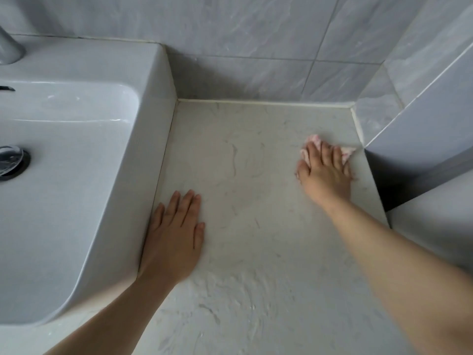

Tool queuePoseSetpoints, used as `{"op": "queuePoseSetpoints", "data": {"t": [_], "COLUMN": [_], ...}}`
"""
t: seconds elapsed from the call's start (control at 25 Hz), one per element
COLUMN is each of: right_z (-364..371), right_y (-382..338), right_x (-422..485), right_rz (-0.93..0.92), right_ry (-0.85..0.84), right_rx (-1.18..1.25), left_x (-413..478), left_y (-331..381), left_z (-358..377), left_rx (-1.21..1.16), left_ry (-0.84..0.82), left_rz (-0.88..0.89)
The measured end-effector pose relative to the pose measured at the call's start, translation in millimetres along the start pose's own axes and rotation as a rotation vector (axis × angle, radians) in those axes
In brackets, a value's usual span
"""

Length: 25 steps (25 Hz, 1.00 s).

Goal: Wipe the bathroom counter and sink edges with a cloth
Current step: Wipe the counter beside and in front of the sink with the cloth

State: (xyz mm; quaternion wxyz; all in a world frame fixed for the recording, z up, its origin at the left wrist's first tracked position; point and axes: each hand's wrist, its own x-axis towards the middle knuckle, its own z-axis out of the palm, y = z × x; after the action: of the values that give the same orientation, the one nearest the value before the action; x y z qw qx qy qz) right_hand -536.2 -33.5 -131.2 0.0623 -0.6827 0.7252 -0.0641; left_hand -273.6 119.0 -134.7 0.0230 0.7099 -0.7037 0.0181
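Beside the white ceramic sink (76, 175), your right hand (326, 172) presses a crumpled pink cloth (316, 140) flat-fingered onto the pale marbled worktop (256, 175)'s far right; left hand (174, 234) braces, open. Sink edges probably come next.

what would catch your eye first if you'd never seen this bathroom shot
The right hand presses a pink cloth flat on the pale counter, far right by the tiled corner. The left hand lies flat and empty beside the white sink, which fills the left side.
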Motion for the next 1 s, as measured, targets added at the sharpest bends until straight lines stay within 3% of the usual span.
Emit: {"op": "queuePoseSetpoints", "data": {"t": [0.08, 0.2, 0.32, 0.4, 0.48, 0.56, 0.72, 0.8, 0.88, 1.0], "right_z": [6, 21, 17, 13, 4, 10, 27, 22, 16, 1], "right_y": [-40, -92, -73, -54, -50, -76, -108, -80, -46, -36], "right_x": [3, -61, -80, -26, 30, 36, -58, -53, -9, 58], "right_rz": [-0.053, -0.554, -0.725, -0.586, -0.247, -0.177, -0.797, -0.857, -0.617, -0.026], "right_ry": [-0.027, 0.041, -0.02, 0.051, -0.018, -0.092, -0.053, -0.009, 0.066, -0.048], "right_rx": [0.013, -0.016, -0.003, -0.095, -0.043, -0.011, -0.008, -0.018, -0.066, 0.005], "left_x": [1, -1, -1, -1, -1, -1, 1, 0, -1, -1], "left_y": [-1, -2, -2, -1, -1, -2, -2, -1, -1, -1], "left_z": [0, 2, 2, 2, 3, 3, 3, 3, 4, 3], "left_rx": [0.005, -0.019, -0.019, -0.013, -0.01, -0.006, -0.017, -0.017, -0.011, -0.021], "left_ry": [0.002, -0.009, -0.011, -0.016, -0.02, -0.019, -0.006, -0.001, 0.013, 0.009], "left_rz": [0.01, 0.012, -0.002, -0.001, 0.001, -0.001, -0.008, -0.008, -0.005, -0.006]}}
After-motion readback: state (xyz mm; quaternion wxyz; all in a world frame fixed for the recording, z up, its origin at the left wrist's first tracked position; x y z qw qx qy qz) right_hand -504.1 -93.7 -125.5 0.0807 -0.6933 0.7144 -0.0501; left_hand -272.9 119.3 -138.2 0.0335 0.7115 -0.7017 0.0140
